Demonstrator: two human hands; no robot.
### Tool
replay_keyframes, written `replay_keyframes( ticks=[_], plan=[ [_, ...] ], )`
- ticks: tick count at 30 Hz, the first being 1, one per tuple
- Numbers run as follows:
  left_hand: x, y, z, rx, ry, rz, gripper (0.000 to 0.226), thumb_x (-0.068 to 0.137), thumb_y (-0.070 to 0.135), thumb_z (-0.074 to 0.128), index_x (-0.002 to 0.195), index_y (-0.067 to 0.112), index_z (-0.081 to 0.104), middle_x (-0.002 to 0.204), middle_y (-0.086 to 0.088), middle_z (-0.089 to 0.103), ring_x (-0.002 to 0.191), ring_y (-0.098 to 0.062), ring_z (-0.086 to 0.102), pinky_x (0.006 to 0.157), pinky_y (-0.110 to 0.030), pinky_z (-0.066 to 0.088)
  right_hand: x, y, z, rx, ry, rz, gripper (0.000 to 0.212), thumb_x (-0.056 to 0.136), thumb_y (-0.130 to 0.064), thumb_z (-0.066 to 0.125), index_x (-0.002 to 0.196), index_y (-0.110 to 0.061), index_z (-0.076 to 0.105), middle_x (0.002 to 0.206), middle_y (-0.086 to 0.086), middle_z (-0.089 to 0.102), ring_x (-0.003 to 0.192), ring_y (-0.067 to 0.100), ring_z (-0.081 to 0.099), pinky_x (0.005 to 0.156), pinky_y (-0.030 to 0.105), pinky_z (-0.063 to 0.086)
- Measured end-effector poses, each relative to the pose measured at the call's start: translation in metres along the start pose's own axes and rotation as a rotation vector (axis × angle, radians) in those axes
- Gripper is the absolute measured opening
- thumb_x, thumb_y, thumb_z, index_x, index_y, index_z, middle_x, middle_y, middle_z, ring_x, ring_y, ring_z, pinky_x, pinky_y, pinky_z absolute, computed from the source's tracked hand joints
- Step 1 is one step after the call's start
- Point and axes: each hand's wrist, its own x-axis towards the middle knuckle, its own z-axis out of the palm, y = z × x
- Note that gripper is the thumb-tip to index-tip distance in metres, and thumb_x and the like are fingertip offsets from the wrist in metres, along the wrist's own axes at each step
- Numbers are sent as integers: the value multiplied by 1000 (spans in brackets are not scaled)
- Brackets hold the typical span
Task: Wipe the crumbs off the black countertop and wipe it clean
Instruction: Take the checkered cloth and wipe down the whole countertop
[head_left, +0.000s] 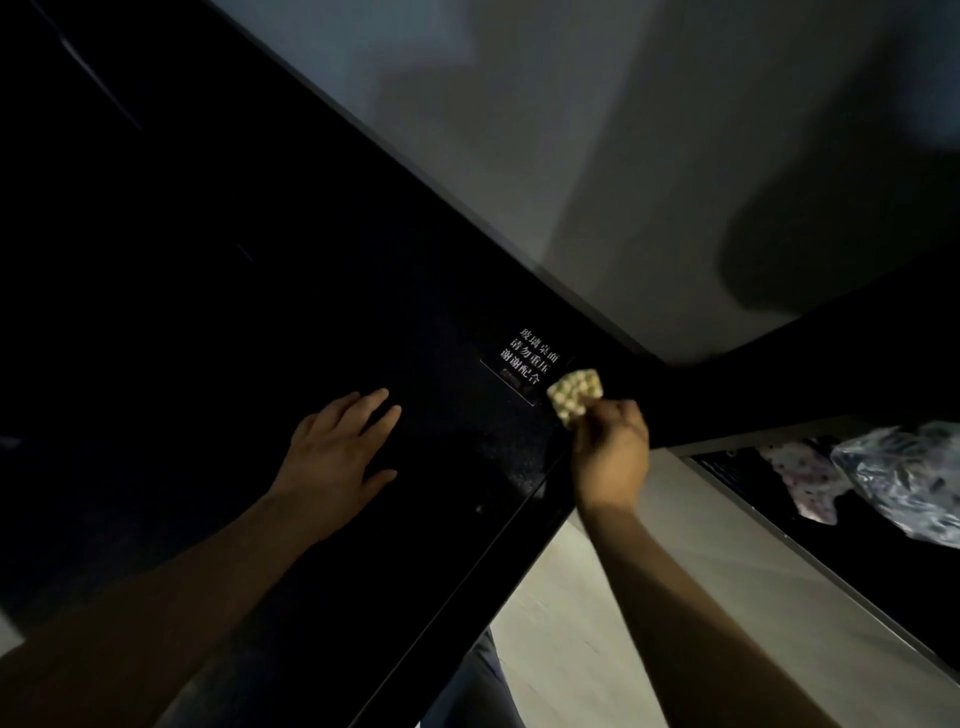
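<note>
The table (249, 291), black and glossy, spreads out beyond and to the left of the white-lettered sticker (527, 361) set near its right-hand end. Its long axis runs away from the sticker to my left, so nearly all the surface to be wiped lies that way from the cloth. My right grip (610, 452) is clenched on a small pale-yellow, bumpy cloth (574, 392), pinching its lower edge. The cloth sits just right of the sticker, by the table's near edge; whether it presses on the surface I cannot tell. My left grip (337, 452) is released, palm down with fingers spread flat on the table, left of the sticker. The right one is plainly closer to the sticker, so I judge the stroke should start there and sweep leftward. Faint specks show around the sticker, but it is too dark to say whether they are crumbs or sheen.
</note>
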Motion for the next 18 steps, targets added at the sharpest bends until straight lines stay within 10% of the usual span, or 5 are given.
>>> replay_keyframes(
  ticks=[5, 8, 14, 18],
  plan=[
    [-1, -1, 2, 6, -9, -6, 78, 85, 53, 58, 150, 26, 22, 159, 3, 10, 144, -23, 14, 111, -47, 23, -34, -16, -7, 80, -175, 15, 18, 81, 1, 69, 96, -7, 74, 86, 2, 52, 78, 23, 55, 68, 17, 35],
    [-3, -2, 3, -4, 8, 6, 79, 81, 51, 65, 147, 22, 32, 157, -1, 20, 143, -25, 22, 106, -49, 30, 0, -27, -27, 126, 22, 21, 8, 81, 2, 66, 85, -2, 71, 86, 10, 57, 77, 28, 58, 64, 16, 33],
    [-3, 1, 4, 4, 26, -5, 80, 83, 52, 62, 149, 25, 26, 159, 2, 14, 144, -24, 18, 109, -46, 26, 77, -17, -12, 45, -11, 135, 30, 94, -7, 49, 121, -5, 62, 129, 16, 55, 120, 29, 49, 84, 10, 27],
    [-2, 5, -1, 1, -20, -24, 79, 89, 54, 50, 151, 28, 9, 160, 5, -4, 146, -19, 0, 114, -41, 14, 48, -10, 8, 12, -59, 19, 14, 88, -8, 59, 94, -2, 70, 99, 16, 61, 93, 35, 57, 74, 25, 36]
  ],
)
